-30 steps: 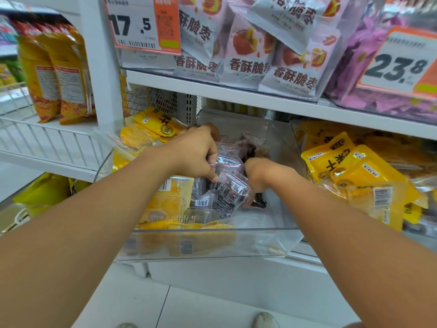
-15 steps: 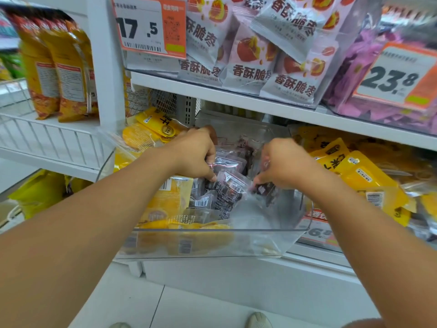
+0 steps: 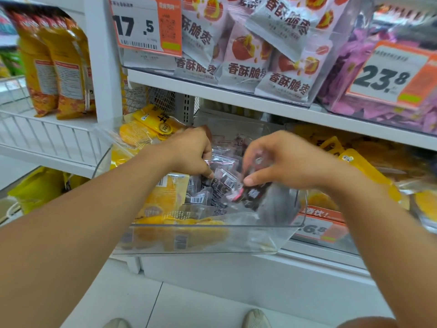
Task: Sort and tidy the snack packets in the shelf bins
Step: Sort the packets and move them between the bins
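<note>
The right hand [image 3: 287, 162] had lifted a pinched dark packet [image 3: 250, 195] clear above the clear bin [image 3: 212, 240], ready for re-placing, while the left hand [image 3: 191, 152] stayed closed on the dark packets [image 3: 222, 183] inside.

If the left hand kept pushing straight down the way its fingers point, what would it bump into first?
Probably the small dark clear-wrapped snack packets heaped in the clear plastic bin; the left hand already touches them, though depth is unclear.
</note>
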Demonstrator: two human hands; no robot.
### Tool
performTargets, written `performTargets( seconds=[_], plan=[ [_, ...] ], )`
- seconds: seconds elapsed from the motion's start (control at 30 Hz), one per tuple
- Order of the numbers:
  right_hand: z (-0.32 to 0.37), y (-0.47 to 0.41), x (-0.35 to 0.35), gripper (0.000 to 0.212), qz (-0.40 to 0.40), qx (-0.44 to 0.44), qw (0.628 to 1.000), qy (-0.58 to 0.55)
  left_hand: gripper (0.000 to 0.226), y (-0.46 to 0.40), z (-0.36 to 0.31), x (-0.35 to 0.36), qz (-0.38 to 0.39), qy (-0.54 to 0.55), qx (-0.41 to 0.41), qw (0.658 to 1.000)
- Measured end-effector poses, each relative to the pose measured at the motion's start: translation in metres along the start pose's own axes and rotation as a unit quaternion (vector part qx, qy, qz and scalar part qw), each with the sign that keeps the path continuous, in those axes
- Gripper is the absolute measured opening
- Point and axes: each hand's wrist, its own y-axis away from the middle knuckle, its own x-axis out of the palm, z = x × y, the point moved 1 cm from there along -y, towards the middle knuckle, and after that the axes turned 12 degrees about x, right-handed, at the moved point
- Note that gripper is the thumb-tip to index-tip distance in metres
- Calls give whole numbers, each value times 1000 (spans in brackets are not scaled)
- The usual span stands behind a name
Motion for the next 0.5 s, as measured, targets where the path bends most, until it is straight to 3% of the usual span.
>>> performTargets(
  seconds=[0.1, 0.3, 0.37, 0.5],
  plan=[
    [-2, -23, 41, 38, -2, 21, 995, 93, 40, 0, -1, 0, -5, -4, 1, 1000],
    [-10, -41, 69, 82, -36, 69, 996, 41, 61, -2, 1, 1, -11, -17, 21, 1000],
    [-10, -41, 67, 89, -20, 66, 997, 42, 58, -2, 1, 0, -6, -5, 21, 1000],
    [-17, -38, 66, 64, 60, 43, 994, 75, 32, -1, 1, -3, 17, 35, 19, 999]
  ],
)
